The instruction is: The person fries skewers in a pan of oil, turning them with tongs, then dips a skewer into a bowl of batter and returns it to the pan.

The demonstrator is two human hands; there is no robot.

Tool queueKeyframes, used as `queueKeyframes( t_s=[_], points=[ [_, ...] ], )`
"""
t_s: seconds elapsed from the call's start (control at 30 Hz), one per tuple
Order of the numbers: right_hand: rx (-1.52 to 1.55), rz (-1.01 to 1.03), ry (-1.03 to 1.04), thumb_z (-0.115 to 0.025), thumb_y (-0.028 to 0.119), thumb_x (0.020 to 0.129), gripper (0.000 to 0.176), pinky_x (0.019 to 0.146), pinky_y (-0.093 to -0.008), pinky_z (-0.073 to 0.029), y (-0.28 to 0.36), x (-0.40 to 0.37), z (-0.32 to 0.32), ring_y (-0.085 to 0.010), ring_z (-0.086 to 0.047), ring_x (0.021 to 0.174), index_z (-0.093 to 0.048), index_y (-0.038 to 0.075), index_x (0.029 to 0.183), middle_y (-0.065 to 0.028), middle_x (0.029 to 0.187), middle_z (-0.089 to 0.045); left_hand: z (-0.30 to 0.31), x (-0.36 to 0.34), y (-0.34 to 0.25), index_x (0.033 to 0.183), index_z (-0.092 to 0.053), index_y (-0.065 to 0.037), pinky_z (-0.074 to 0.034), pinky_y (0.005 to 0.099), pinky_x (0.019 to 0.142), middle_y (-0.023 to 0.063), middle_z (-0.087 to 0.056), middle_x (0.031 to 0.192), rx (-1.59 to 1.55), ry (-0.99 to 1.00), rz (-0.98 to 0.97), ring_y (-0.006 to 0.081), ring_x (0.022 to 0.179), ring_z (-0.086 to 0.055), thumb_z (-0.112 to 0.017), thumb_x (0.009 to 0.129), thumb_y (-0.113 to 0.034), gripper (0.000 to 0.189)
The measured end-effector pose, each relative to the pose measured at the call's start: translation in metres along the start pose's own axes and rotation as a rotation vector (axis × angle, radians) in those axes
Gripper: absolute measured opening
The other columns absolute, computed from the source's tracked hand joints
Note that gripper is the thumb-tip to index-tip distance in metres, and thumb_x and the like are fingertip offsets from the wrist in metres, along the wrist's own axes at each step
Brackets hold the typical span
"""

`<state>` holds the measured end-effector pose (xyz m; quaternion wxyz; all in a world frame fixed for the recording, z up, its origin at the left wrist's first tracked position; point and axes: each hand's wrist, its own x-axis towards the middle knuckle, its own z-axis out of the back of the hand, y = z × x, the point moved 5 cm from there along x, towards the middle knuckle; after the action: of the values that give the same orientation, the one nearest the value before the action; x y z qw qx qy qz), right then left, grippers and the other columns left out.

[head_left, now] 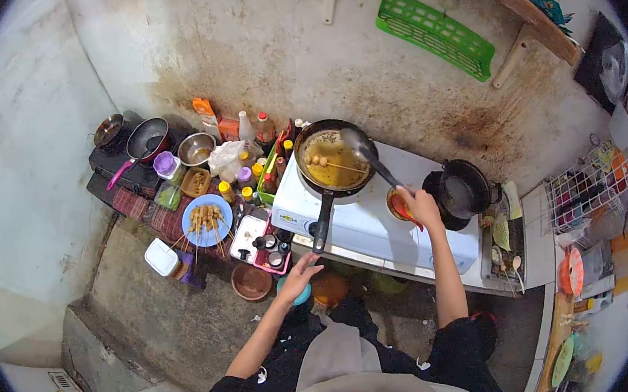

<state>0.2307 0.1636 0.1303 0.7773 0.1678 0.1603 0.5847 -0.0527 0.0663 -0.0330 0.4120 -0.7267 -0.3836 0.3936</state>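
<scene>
A black frying pan (336, 179) with yellowish oil sits on the left side of the white stove (377, 220). In it lies a skewer with small round pieces (320, 161). My right hand (419, 207) is closed round the handle of a dark spatula (379, 163), whose head is over the pan's right side. Just below the end of the pan's handle is my left hand (303, 275), its fingers apart and holding nothing. Near my right hand, a small bowl (398, 204) with red and yellow rests on the stove.
Left of the stove are a blue plate of skewers (207, 220), bottles, a steel bowl (196, 149) and a pan with a pink handle (147, 139). A black pot (461, 191) stands on the stove's right side. A green rack (434, 33) hangs on the wall.
</scene>
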Motion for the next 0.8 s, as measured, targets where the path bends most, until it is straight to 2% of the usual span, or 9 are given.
queueKeyframes(
  t_s=[0.13, 0.2, 0.23, 0.27, 0.33, 0.43, 0.63, 0.8],
  points=[
    [-0.019, 0.082, 0.024, -0.043, 0.05, 0.079, 0.048, 0.063, -0.041, -0.043, 0.004, 0.007, -0.024, -0.0359, -0.056, 0.071, -0.064, 0.007, 0.078, -0.0195, 0.069, -0.058, -0.001, -0.003, 0.0, 0.126, -0.025, 0.003, -0.032, 0.0287, 0.092, 0.0147, -0.035, 0.125, -0.025, 0.007, -0.014, 0.0203, 0.108, -0.043, -0.046, 0.083, -0.009, 0.05],
    [-0.12, 0.166, -0.07, -0.044, 0.051, 0.078, 0.048, 0.06, -0.0417, -0.043, 0.018, 0.009, -0.031, -0.0345, -0.057, 0.065, -0.064, 0.008, 0.079, -0.0177, 0.064, -0.057, -0.003, -0.004, -0.002, 0.126, -0.025, 0.003, -0.032, 0.0287, 0.092, 0.0145, -0.036, 0.125, -0.023, 0.004, -0.014, 0.0202, 0.108, -0.043, -0.046, 0.083, -0.008, 0.049],
    [-0.15, 0.208, -0.099, -0.048, 0.049, 0.076, 0.044, 0.058, -0.0407, -0.044, 0.028, 0.009, -0.033, -0.0327, -0.057, 0.063, -0.062, 0.009, 0.086, -0.0167, 0.064, -0.058, -0.004, -0.004, -0.001, 0.126, -0.024, 0.002, -0.034, 0.0277, 0.09, 0.0131, -0.037, 0.125, -0.006, 0.006, -0.029, 0.0196, 0.107, -0.045, -0.045, 0.083, -0.009, 0.049],
    [-0.146, 0.206, -0.1, -0.048, 0.049, 0.076, 0.044, 0.058, -0.0407, -0.044, 0.035, 0.009, -0.035, -0.0327, -0.057, 0.063, -0.062, 0.009, 0.086, -0.0167, 0.064, -0.058, -0.003, -0.004, -0.001, 0.127, -0.024, 0.001, -0.036, 0.0268, 0.088, 0.0118, -0.038, 0.124, 0.011, 0.008, -0.045, 0.0189, 0.106, -0.046, -0.045, 0.083, -0.009, 0.049],
    [-0.221, 0.343, -0.226, -0.055, 0.043, 0.073, 0.04, 0.057, -0.04, -0.045, 0.062, 0.005, -0.031, -0.0304, -0.058, 0.064, -0.06, 0.01, 0.094, -0.0152, 0.067, -0.059, -0.002, -0.004, -0.001, 0.127, -0.024, 0.001, -0.036, 0.0267, 0.088, 0.0114, -0.037, 0.125, 0.014, 0.022, -0.042, 0.019, 0.106, -0.046, -0.045, 0.083, -0.009, 0.05],
    [-0.274, 0.373, -0.185, -0.061, 0.036, 0.07, 0.039, 0.057, -0.0389, -0.047, 0.079, 0.014, -0.038, -0.0286, -0.059, 0.067, -0.059, 0.011, 0.099, -0.0137, 0.073, -0.06, -0.003, -0.007, -0.005, 0.127, -0.024, 0.001, -0.035, 0.0267, 0.089, 0.011, -0.037, 0.125, 0.031, 0.022, -0.034, 0.0192, 0.106, -0.046, -0.045, 0.083, -0.009, 0.05],
    [-0.32, 0.471, -0.164, -0.064, 0.034, 0.068, 0.04, 0.058, -0.0384, -0.047, 0.087, 0.023, -0.047, -0.0274, -0.059, 0.07, -0.058, 0.012, 0.1, -0.0123, 0.075, -0.059, 0.001, -0.009, -0.004, 0.127, -0.024, 0.001, -0.035, 0.0269, 0.089, 0.0109, -0.037, 0.125, -0.001, 0.023, -0.05, 0.0196, 0.107, -0.046, -0.044, 0.083, -0.009, 0.049],
    [-0.34, 0.442, -0.131, -0.063, 0.034, 0.068, 0.04, 0.059, -0.0381, -0.047, 0.086, 0.012, -0.041, -0.0273, -0.059, 0.069, -0.058, 0.012, 0.101, -0.0122, 0.075, -0.059, 0.001, -0.009, -0.005, 0.127, -0.025, 0.001, -0.035, 0.0272, 0.09, 0.0107, -0.037, 0.125, 0.015, 0.012, -0.036, 0.0198, 0.107, -0.046, -0.043, 0.083, -0.008, 0.048]
  ],
)
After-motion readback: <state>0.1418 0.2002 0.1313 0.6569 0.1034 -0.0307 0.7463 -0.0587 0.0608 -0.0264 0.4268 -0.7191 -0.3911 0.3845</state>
